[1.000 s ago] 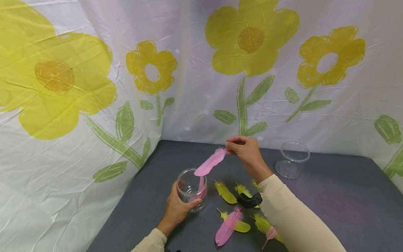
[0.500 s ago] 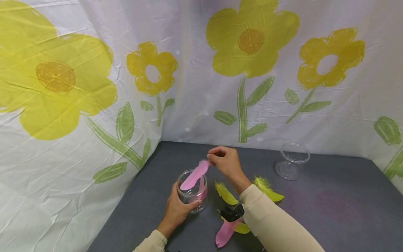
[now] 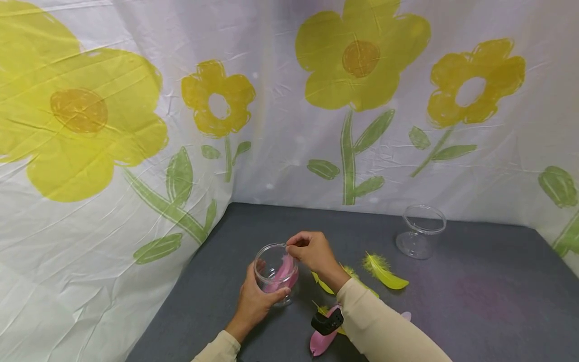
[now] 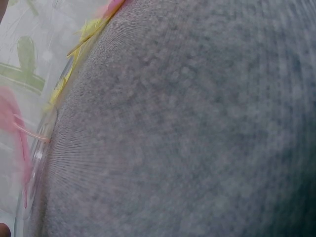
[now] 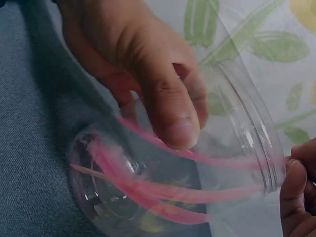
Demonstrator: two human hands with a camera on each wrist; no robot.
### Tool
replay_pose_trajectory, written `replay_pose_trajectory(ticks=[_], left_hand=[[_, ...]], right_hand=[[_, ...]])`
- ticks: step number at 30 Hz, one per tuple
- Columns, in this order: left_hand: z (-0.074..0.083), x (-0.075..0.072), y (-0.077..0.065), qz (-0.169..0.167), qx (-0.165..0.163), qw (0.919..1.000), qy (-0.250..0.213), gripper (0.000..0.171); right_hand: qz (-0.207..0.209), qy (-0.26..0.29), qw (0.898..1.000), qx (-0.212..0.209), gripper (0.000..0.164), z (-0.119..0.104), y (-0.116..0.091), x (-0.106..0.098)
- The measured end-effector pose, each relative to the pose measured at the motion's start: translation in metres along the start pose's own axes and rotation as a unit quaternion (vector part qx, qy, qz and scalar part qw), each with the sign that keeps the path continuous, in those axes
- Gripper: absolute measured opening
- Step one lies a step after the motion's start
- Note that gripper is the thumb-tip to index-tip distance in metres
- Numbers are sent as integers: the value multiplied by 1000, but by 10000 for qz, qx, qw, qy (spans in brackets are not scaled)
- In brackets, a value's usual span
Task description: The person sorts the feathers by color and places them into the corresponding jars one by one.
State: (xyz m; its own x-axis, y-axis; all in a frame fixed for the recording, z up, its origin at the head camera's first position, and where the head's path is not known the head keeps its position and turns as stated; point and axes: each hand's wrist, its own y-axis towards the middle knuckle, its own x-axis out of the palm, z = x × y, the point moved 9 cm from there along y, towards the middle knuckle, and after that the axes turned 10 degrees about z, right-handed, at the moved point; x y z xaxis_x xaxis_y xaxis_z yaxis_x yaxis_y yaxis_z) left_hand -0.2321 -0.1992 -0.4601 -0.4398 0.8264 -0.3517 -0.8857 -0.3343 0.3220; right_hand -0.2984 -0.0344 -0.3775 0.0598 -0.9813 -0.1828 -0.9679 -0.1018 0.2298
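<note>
In the head view, my left hand (image 3: 258, 296) holds a clear round jar (image 3: 276, 245) from the side, thumb in front, just above the grey tabletop. Pink feathers (image 3: 284, 269) lie inside the jar. At the jar's rim, my right hand (image 3: 314, 254) pinches the upper end of a pink feather whose vane hangs inside. The right wrist view shows the left hand (image 5: 153, 84) around the jar, several pink strips of feather (image 5: 168, 192) through its wall, and my right fingertips (image 5: 296, 177) pressed together beside the threaded rim (image 5: 269, 168). The pinched quill itself is mostly hidden.
Yellow feathers (image 3: 385, 274) and a pink feather (image 3: 322, 342) lie on the grey tabletop (image 3: 488, 281) to the right of the jar, some under the right sleeve (image 3: 384, 322). A clear stemmed container (image 3: 415, 245) stands farther back. A flower-printed cloth (image 3: 289, 151) hangs behind.
My right hand has moved left and down to the jar's rim, lowering the pink feather from above into the jar. The left hand and jar have stayed in place.
</note>
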Motion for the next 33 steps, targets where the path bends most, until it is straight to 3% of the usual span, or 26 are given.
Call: replay_pose_trajectory(ticks=[9,21,27,33], left_hand=[[0,0,0,20,-17,10000,-25,103],[1,1,0,68,53,9999,76,100],[1,0,0,140,131,9998,68,99],[1,0,2,135,117,9998,63,100]], right_hand=[[-354,-21,9991,214,6,2,-3,4],[-531,1003,9930,333,17,1,-6,-6],[-586,1531,9858,365,17,-11,-7,-26],[-448,1987,9790,70,16,-29,-4,-62]])
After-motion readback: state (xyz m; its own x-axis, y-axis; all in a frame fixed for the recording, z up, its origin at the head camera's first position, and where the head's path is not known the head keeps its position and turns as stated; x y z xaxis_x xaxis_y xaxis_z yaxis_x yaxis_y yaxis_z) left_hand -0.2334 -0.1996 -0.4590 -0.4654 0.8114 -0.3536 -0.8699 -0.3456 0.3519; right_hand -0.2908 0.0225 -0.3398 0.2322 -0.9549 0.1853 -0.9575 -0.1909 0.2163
